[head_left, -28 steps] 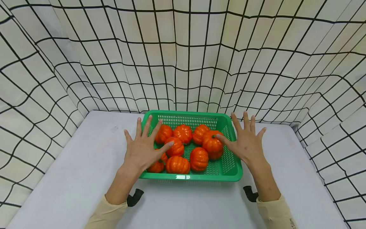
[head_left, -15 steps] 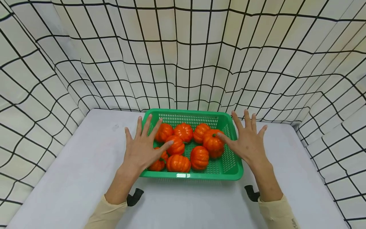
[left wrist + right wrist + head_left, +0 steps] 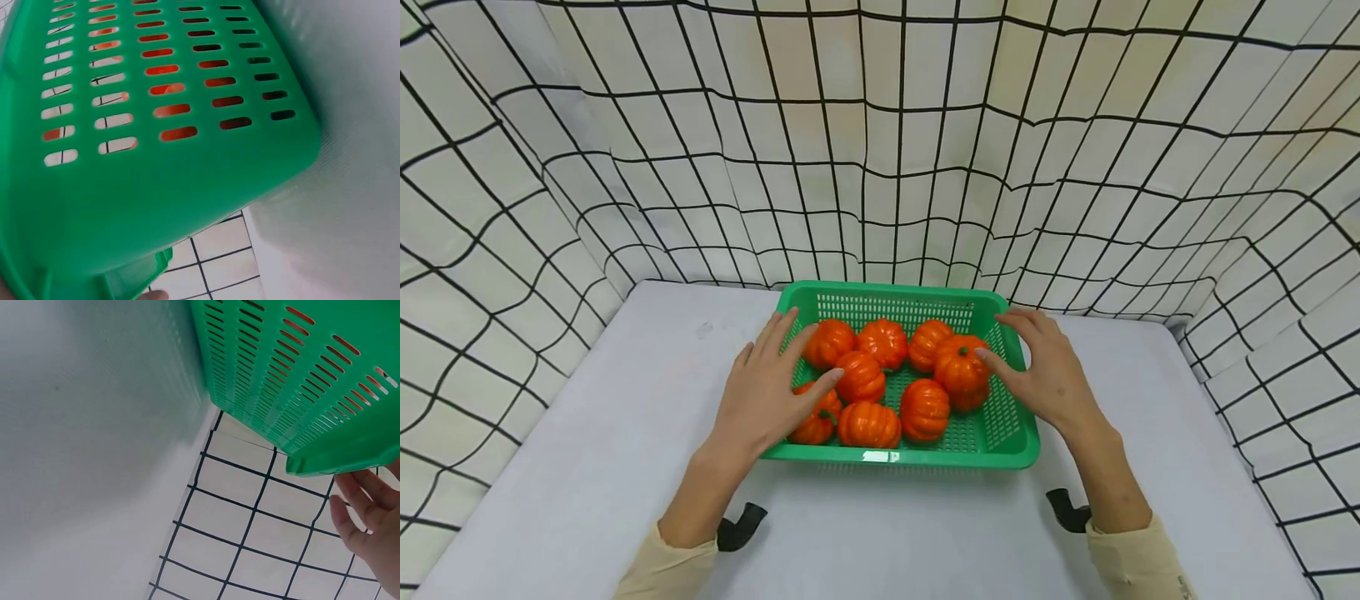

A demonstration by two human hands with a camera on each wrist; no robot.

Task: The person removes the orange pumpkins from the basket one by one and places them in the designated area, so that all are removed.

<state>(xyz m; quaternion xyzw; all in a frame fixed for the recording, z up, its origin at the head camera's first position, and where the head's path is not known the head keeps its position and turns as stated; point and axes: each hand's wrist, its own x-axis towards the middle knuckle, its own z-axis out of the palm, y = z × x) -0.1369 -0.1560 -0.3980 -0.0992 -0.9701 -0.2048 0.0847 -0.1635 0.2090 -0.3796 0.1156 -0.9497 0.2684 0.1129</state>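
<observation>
Both our hands have come down and inward since the earlier frames, when they hovered spread above the basket; now they sit at its two short ends. Largest first: the grid-patterned curtain walls in the grey table on three sides, and on that table, toward the far edge, rests the green basket, its long axis running left to right across us. Our left hand lies over the near left corner of the rim with fingers relaxed and nearly straight, the thumb reaching in toward a pumpkin; it grasps nothing that we can see. Our right hand rests along the right wall, fingers loosely bent over the far right corner of the rim, thumb inside near the topmost pumpkin; whether it has closed on the rim we cannot tell, and the right wrist view shows only fingertips just past the rim's edge. Each hand is equally near its own end, so the basket lies squarely between them. Inside sit the orange pumpkins, crowded and touching, one stacked on others at the right. Smallest, a black strap end pokes out by each sleeve. Nothing stands between hands and basket.
</observation>
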